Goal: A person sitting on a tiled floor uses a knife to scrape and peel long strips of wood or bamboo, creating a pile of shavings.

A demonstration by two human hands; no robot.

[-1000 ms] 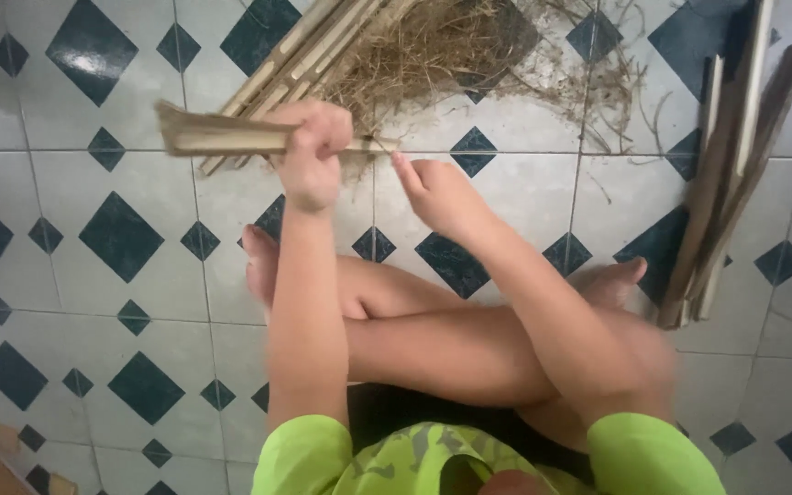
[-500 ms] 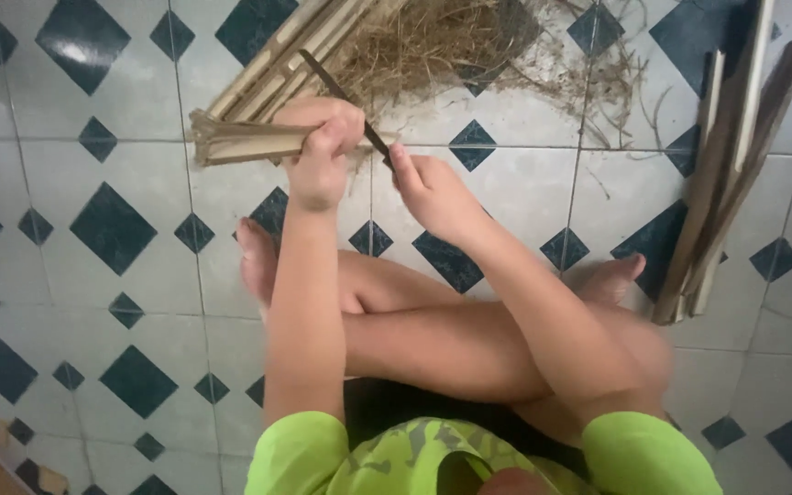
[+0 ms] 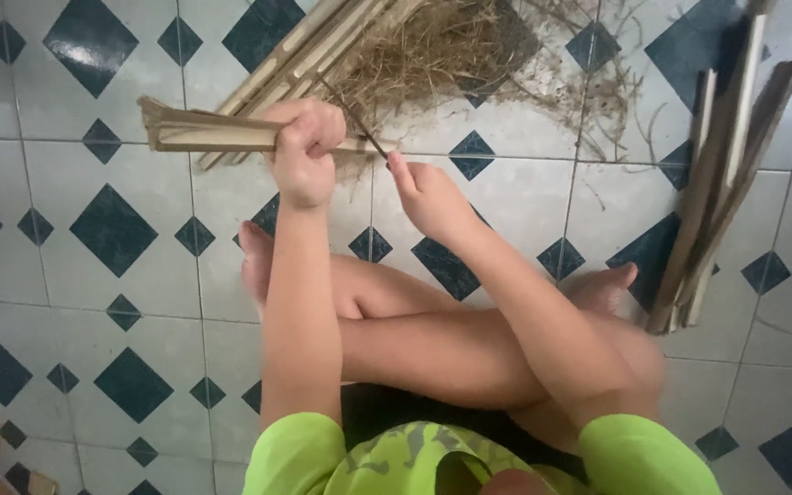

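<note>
My left hand is closed in a fist around a short bundle of split bamboo strips, held level above the tiled floor with its free end pointing left. My right hand is just to the right of it, fingers pinched on a thin dark sliver that slants up and left across the bundle's right end. My crossed bare legs lie below both arms.
A pile of dry straw-like fibres lies on the floor ahead. Long bamboo slats slant beside it. Another stack of bamboo strips lies at the right, near my foot. The floor is white tile with dark diamonds.
The thin dark sliver has appeared, held by my right hand against the bundle. The bundle has stayed level in my left fist, shifting only slightly.
</note>
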